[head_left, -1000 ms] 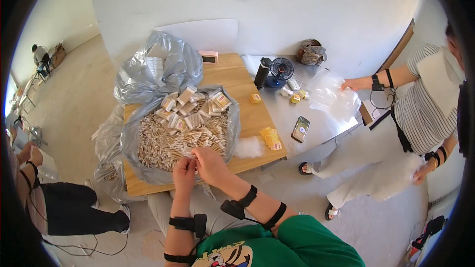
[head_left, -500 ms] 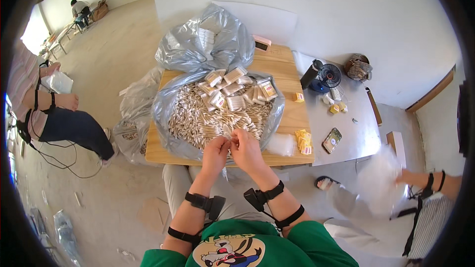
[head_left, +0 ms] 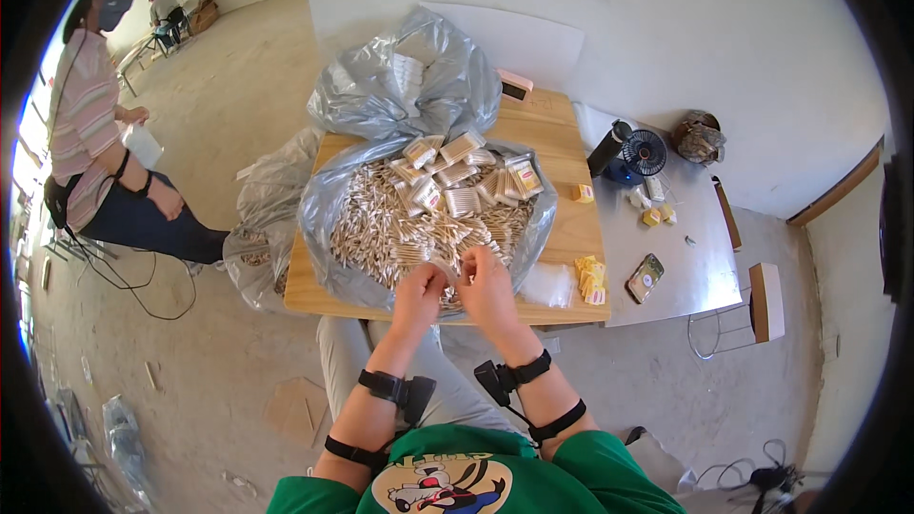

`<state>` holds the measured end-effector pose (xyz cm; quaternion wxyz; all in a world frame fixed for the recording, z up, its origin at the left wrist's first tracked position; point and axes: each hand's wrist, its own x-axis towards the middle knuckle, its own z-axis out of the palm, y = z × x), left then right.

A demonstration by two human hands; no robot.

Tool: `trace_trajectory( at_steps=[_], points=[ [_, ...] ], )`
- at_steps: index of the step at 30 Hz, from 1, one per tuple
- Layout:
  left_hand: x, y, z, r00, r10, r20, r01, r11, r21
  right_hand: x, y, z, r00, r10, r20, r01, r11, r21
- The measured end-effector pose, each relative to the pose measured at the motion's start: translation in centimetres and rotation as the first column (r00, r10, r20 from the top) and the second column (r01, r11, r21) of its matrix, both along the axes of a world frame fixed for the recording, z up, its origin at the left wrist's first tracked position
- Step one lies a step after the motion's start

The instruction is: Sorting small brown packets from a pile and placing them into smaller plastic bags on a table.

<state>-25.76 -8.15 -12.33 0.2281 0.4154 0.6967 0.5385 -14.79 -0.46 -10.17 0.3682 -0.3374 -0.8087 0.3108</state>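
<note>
Over the near edge of a heap of loose cotton swabs, my two hands work close together. My left hand is closed on a small clear plastic bag, which shows faintly at its fingertips. A short gap away, my right hand has curled fingers pressed together; what they hold is hidden. The swabs lie in an opened grey plastic bag. On top of the heap are several packed bundles of swabs, some with a yellow label showing.
Clear bags and yellow cards lie at the wooden table's right. A grey sack stands behind. The metal table carries a phone, fan and black bottle. A co-worker stands left.
My hands have moved apart slightly, the right one going rightward. The co-worker at left is now more upright in view. The person at right with a large clear bag has mostly left the picture.
</note>
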Motion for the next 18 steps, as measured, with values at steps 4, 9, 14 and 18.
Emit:
trace_trajectory(
  at_steps=[4,9,14,18],
  points=[
    [-0.7,-0.1,-0.6,0.971,0.005,0.24,-0.008,1.0,0.013,0.4,0.2,1.5,0.998,0.034,-0.05,-0.044,0.973,-0.226],
    [-0.1,0.3,-0.5,0.771,-0.06,0.634,-0.056,0.985,0.162,-0.2,-0.8,2.0,0.987,0.156,0.033,-0.158,0.931,0.329],
    [0.3,0.3,-0.1,0.751,-0.067,0.656,-0.025,0.991,0.13,0.7,-1.1,0.7,0.994,0.078,-0.071,-0.056,0.962,0.266],
    [0.6,0.1,0.4,0.974,0.101,0.204,-0.137,0.976,0.168,1.3,-0.9,1.1,0.996,0.06,-0.069,-0.046,0.982,0.185]
  ],
)
